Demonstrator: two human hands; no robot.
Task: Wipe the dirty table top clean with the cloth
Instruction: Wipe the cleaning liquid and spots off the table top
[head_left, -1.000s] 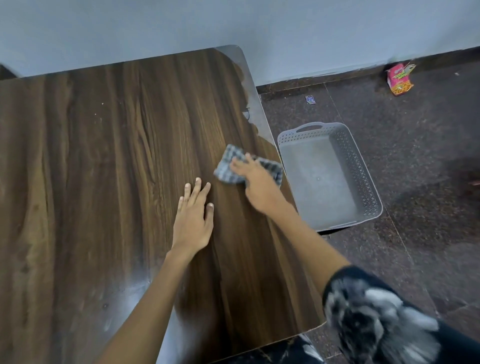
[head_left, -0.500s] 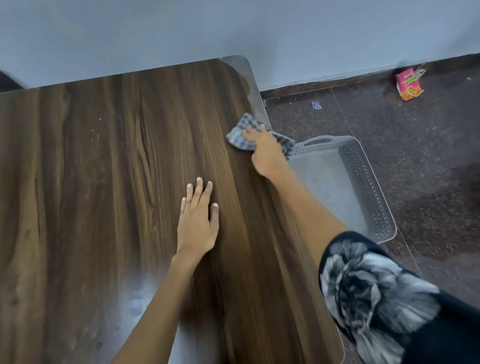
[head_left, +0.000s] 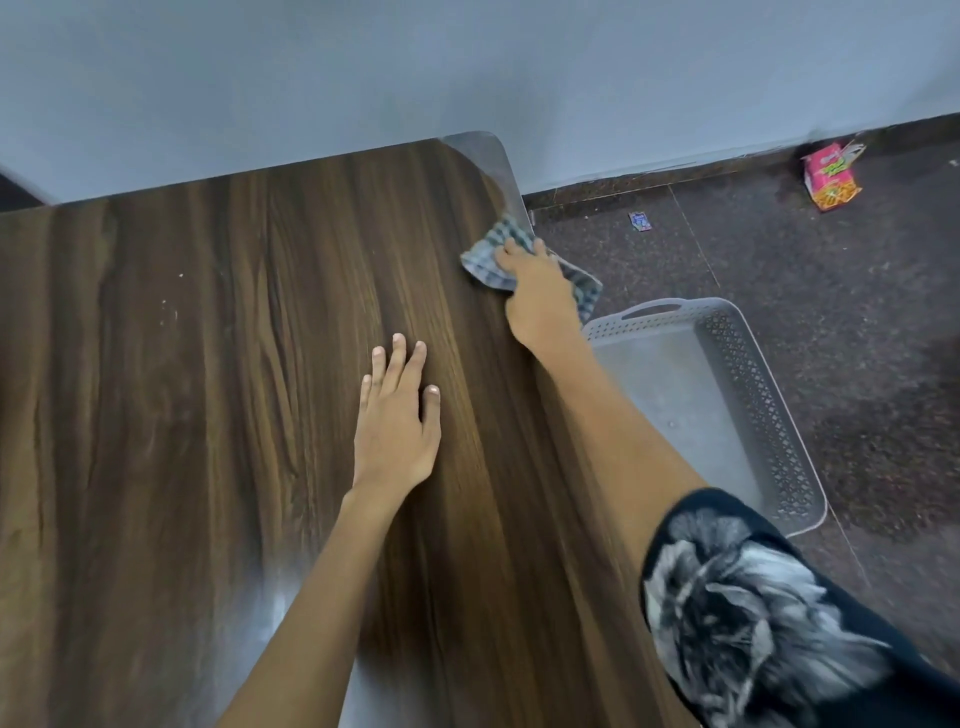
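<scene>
A dark wood-grain table top (head_left: 208, 415) fills the left and middle of the view. My right hand (head_left: 540, 291) presses a grey checked cloth (head_left: 485, 257) flat at the table's right edge, near the far right corner, with part of the cloth hanging over the edge. My left hand (head_left: 397, 421) rests flat on the table, fingers apart, holding nothing, nearer to me and to the left of the cloth. A few pale specks (head_left: 166, 312) lie on the wood at the left.
A grey perforated plastic basket (head_left: 769, 395) stands on the dark floor just right of the table. A pink snack packet (head_left: 828, 176) and a small wrapper (head_left: 640, 221) lie near the wall. A pale wall runs behind the table.
My right hand has slid the cloth away from me along the right edge toward the far corner. My left hand has stayed flat in place.
</scene>
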